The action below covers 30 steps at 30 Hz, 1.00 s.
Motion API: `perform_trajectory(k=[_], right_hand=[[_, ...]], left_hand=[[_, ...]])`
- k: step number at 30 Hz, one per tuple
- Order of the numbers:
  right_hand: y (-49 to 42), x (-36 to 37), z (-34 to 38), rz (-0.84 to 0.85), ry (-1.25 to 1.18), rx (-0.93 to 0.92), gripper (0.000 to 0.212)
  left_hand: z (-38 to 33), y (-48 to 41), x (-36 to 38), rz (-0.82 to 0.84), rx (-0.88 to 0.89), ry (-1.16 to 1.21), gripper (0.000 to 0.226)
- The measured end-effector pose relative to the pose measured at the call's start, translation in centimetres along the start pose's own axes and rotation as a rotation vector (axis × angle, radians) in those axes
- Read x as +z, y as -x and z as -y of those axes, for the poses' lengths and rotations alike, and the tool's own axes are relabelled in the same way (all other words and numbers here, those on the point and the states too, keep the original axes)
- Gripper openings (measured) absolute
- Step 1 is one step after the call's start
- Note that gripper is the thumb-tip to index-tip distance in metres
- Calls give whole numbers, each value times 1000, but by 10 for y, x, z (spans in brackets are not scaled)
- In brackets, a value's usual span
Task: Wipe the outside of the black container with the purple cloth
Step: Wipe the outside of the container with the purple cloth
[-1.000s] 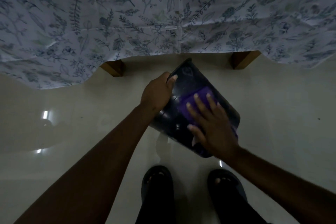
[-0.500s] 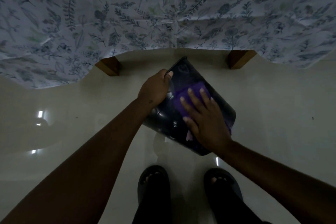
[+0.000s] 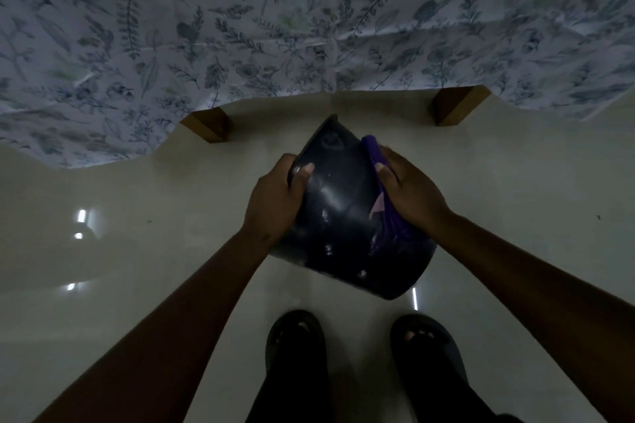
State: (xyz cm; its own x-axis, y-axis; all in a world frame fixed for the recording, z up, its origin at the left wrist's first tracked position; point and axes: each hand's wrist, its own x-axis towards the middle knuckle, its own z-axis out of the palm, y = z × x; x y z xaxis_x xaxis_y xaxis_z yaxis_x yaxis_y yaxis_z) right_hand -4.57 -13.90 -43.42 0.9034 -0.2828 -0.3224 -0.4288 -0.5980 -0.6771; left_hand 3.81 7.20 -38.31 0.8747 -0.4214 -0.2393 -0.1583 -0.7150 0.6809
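Observation:
The glossy black container (image 3: 340,216) is held in the air above the floor, its outer wall turned up toward me. My left hand (image 3: 275,199) grips its left edge, thumb on the wall. My right hand (image 3: 409,196) presses the purple cloth (image 3: 385,213) against the container's right side. The cloth runs along that side from the far corner down under my palm, and part of it is hidden by the hand.
A table draped with a leaf-patterned cloth (image 3: 309,27) fills the top of the view, with two wooden legs (image 3: 208,125) (image 3: 453,108) showing below its hem. The shiny pale floor (image 3: 137,251) lies beneath. My feet in dark sandals (image 3: 295,340) stand right below the container.
My right hand slid the purple cloth from the middle of the container's wall over to its right side. The container turned slightly in my hands.

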Motion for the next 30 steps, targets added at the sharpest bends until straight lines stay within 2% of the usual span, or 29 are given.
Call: perform_trajectory(k=[3,5,8,12,13,15,18,21,23,26,28,30], right_hand=[[43,19,11,-59,350,-213,58],[69,29,19,-70,472,-315,59],[55,21,11,-60,441,-356,56],[-5,-2,10,-133,108,-61,55],[-8,0,12,-128,94,-27,55],[6,11,19,-126,216,-81,56],[48,30,27,-81,410,-280,57],[43,21,19,-107,382,-300,55],[17,6,9,-160,278,-213,53],[-17,-15,-8,-147,-51,1,52],[-5,-8,-8,-169,43,-13,53],[26,11,1,-167,323,-188,55]], left_hand=[[-12,-27,4,27,12,-36,32],[-18,-44,7,57,11,-38,32],[-22,-53,9,78,22,-27,31],[-26,-59,9,74,17,-42,29],[-26,-59,9,67,12,-49,30],[-22,-59,9,70,-4,-63,31],[-19,-56,8,77,-14,-69,35],[-28,-54,3,86,15,-40,37],[-29,-46,-1,110,23,-2,34],[-15,-28,-5,114,44,-32,33],[-8,-27,-4,97,30,-36,31],[-6,-32,-3,86,27,-63,31]])
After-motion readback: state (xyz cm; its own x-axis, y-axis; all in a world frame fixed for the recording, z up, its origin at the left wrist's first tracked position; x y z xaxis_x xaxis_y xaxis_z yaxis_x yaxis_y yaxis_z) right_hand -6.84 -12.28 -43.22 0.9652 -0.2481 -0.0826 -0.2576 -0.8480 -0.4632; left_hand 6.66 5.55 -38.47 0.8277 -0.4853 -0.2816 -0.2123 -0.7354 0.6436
